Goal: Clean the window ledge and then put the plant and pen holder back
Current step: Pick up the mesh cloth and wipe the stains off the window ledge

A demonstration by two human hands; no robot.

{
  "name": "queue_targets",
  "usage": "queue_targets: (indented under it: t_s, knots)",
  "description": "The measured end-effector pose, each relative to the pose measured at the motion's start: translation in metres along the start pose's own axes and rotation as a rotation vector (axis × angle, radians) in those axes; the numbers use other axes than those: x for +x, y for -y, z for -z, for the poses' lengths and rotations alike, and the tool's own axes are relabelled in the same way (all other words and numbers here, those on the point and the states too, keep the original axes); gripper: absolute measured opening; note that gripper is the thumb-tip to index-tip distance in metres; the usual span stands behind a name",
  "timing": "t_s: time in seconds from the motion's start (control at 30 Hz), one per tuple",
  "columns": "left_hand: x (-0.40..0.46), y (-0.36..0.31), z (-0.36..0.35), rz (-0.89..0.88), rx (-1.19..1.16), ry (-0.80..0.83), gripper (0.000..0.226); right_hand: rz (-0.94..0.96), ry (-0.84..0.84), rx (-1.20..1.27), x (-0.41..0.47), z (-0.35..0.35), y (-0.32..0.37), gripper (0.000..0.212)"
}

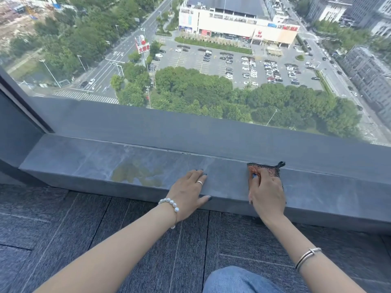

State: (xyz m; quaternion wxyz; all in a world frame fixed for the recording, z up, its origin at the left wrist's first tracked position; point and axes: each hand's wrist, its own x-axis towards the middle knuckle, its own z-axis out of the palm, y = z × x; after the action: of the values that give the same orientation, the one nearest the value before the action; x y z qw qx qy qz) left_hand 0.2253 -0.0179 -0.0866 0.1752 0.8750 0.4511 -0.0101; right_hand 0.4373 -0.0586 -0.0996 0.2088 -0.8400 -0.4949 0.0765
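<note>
Our right hand [267,192] pressed a pinkish sponge [264,170] in black mesh onto the smooth grey stone ledge [88,159], grip curled over it. Our left hand [188,190] lay spread flat beside a yellowish stain [135,173].

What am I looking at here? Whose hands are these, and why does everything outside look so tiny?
This is one picture from a camera worn on a person's head, so you see what they see when looking down. The two arms are theirs. They are by a big window high up in a tall building, so the cars and trees outside look tiny.

The grey shelf under the glass is the window ledge. The left hand lies flat on it, holding nothing. The right hand presses an orange sponge in a black net onto the ledge to clean it. A wet patch shines on the ledge near the left hand. The blue at the bottom is the person's knee. No plant or pen holder shows here.
</note>
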Motion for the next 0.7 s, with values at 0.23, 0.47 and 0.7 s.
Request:
queue_targets:
  t_s: [0.23, 0.47, 0.7]
  knots:
    - [-0.005, 0.007, 0.005, -0.001, -0.021, -0.031, 0.068, 0.031, 0.008, 0.004, -0.003, -0.010, 0.020, 0.020]
    - [-0.010, 0.025, 0.006, 0.019, 0.011, -0.066, 0.069, 0.065, 0.022, 0.022, -0.010, -0.016, 0.044, 0.021]
    - [-0.028, 0.066, 0.026, 0.115, 0.006, -0.146, 0.072, 0.088, 0.038, 0.006, -0.014, -0.033, 0.071, 0.021]
